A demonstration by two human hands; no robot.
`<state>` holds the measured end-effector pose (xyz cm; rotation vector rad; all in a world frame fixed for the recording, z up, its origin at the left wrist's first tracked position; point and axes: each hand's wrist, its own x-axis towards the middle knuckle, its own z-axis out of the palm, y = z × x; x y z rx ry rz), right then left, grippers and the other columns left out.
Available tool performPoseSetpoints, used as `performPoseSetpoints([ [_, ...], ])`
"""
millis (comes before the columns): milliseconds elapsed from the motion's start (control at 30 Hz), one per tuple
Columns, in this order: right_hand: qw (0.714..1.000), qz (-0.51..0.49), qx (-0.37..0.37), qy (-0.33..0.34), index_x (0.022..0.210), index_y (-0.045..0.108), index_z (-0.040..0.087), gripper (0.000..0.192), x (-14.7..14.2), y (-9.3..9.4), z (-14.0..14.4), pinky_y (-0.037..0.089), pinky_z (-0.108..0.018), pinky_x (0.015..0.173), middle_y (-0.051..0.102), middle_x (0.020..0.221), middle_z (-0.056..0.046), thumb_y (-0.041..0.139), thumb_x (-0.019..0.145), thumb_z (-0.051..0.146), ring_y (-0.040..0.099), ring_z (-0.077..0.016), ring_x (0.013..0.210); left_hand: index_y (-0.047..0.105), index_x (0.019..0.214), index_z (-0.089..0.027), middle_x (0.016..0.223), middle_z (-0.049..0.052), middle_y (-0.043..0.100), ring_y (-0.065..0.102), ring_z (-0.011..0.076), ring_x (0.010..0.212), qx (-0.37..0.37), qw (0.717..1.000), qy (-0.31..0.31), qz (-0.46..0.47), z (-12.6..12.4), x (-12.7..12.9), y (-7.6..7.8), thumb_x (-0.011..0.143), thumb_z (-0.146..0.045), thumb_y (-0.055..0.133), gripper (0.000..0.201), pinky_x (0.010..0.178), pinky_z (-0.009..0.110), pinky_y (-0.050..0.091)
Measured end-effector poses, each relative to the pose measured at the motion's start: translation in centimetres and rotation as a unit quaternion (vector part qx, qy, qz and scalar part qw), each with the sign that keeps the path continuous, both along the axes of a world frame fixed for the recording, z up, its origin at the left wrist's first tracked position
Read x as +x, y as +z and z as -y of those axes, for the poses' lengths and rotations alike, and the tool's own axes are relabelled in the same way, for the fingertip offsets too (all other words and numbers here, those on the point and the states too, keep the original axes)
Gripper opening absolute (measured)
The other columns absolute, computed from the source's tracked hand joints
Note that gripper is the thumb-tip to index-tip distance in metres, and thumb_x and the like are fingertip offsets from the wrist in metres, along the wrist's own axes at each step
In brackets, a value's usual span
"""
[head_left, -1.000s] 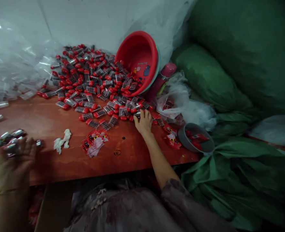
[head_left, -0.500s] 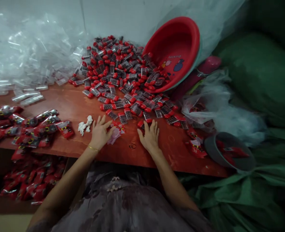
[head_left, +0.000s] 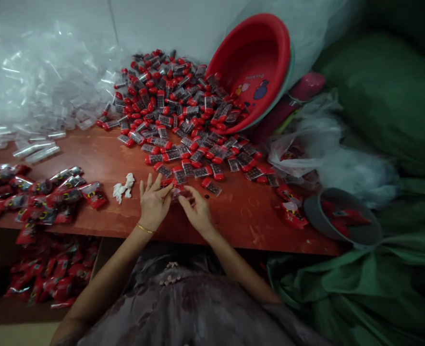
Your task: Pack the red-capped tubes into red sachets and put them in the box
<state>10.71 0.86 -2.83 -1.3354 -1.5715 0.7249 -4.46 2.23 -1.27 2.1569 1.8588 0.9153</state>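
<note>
Where both hands meet at frame centre, left hand (head_left: 153, 203) and right hand (head_left: 196, 211) pinch a small red packet (head_left: 178, 193) together, fingers partly curled, just below the red-capped box pile (head_left: 183, 110), keeping stock within reach.

Red-brown table (head_left: 100, 158) under heaps of small goods

A pile of red-capped cases (head_left: 183, 110) fills the upper centre; wrapped packets (head_left: 39, 192) lie left, clear sleeves (head_left: 35, 96) upper left, a white scrap (head_left: 124, 187) near centre.
</note>
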Motion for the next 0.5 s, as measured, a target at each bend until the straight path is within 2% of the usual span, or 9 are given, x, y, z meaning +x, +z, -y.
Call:
performPoseSetpoints([
  [100, 0.997, -0.060, -0.043, 0.008, 0.076, 0.058, 0.019, 0.028, -1.8, 0.1, -0.8, 0.041, -0.023, 0.054, 0.057, 0.063, 0.002, 0.045, 0.090, 0.040, 0.053, -0.0122, 0.057, 0.068, 0.108, -0.028, 0.136, 0.007, 0.054, 0.034, 0.0311, 0.135, -0.001, 0.996, -0.004, 0.086, 0.6, 0.8, 1.1, 0.082, -0.031, 0.057, 0.028, 0.110, 0.055, 0.021],
  [167, 0.998, -0.051, -0.032, -0.006, 0.060, 0.048, 0.020, 0.036, -2.0, 0.1, -1.3, 0.035, -0.022, 0.050, 0.046, 0.052, 0.004, 0.042, 0.091, 0.039, 0.045, -0.0105, 0.050, 0.066, 0.111, -0.024, 0.129, 0.009, 0.059, 0.046, 0.0299, 0.127, -0.031, 0.973, 0.021, 0.227, 0.8, 1.2, 1.6, 0.078, -0.036, 0.063, 0.035, 0.105, 0.048, 0.033],
  [200, 0.999, -0.046, -0.025, -0.015, 0.058, 0.044, 0.020, 0.038, -1.9, 0.1, -1.4, 0.033, -0.022, 0.050, 0.043, 0.050, 0.005, 0.041, 0.090, 0.039, 0.043, -0.0103, 0.049, 0.066, 0.110, -0.021, 0.121, 0.010, 0.064, 0.054, 0.0286, 0.117, -0.066, 0.946, 0.028, 0.316, 0.8, 1.4, 1.7, 0.075, -0.040, 0.065, 0.039, 0.099, 0.043, 0.041],
  [267, 0.999, -0.033, -0.008, -0.035, 0.058, 0.040, 0.021, 0.037, -1.6, 0.1, -1.4, 0.032, -0.023, 0.051, 0.042, 0.051, 0.005, 0.040, 0.090, 0.039, 0.042, -0.0108, 0.051, 0.068, 0.100, -0.016, 0.099, 0.010, 0.070, 0.065, 0.0224, 0.090, -0.164, 0.860, 0.029, 0.483, 0.9, 1.8, 1.9, 0.068, -0.046, 0.071, 0.044, 0.080, 0.033, 0.051],
  [333, 0.999, -0.017, 0.008, -0.046, 0.060, 0.040, 0.021, 0.035, -1.3, 0.2, -1.2, 0.034, -0.024, 0.054, 0.045, 0.054, 0.004, 0.037, 0.091, 0.038, 0.043, -0.0117, 0.053, 0.070, 0.083, -0.013, 0.077, 0.005, 0.070, 0.063, 0.0146, 0.066, -0.247, 0.767, 0.043, 0.590, 0.9, 2.2, 2.0, 0.057, -0.047, 0.078, 0.044, 0.063, 0.026, 0.051],
  [367, 0.999, -0.007, 0.016, -0.047, 0.061, 0.041, 0.021, 0.034, -1.3, 0.2, -1.0, 0.035, -0.024, 0.055, 0.047, 0.055, 0.003, 0.036, 0.091, 0.037, 0.044, -0.0122, 0.055, 0.069, 0.077, -0.012, 0.070, 0.003, 0.068, 0.060, 0.0117, 0.059, -0.267, 0.733, 0.060, 0.623, 1.0, 2.5, 2.1, 0.050, -0.045, 0.081, 0.044, 0.058, 0.023, 0.049],
  [433, 0.999, 0.014, 0.027, -0.039, 0.064, 0.045, 0.021, 0.031, -1.3, 0.2, -0.8, 0.037, -0.025, 0.058, 0.051, 0.059, 0.001, 0.037, 0.091, 0.035, 0.048, -0.0131, 0.058, 0.068, 0.072, -0.013, 0.064, 0.000, 0.065, 0.057, 0.0086, 0.054, -0.278, 0.692, 0.091, 0.660, 0.9, 2.9, 2.2, 0.042, -0.040, 0.085, 0.044, 0.055, 0.021, 0.048],
  [500, 0.998, 0.036, 0.034, -0.025, 0.067, 0.049, 0.020, 0.030, -1.2, 0.3, -0.7, 0.040, -0.025, 0.059, 0.056, 0.063, -0.001, 0.037, 0.091, 0.034, 0.051, -0.0139, 0.061, 0.068, 0.070, -0.013, 0.062, -0.001, 0.065, 0.055, 0.0071, 0.052, -0.272, 0.682, 0.090, 0.673, 0.8, 3.3, 2.4, 0.040, -0.038, 0.086, 0.043, 0.054, 0.020, 0.047],
])
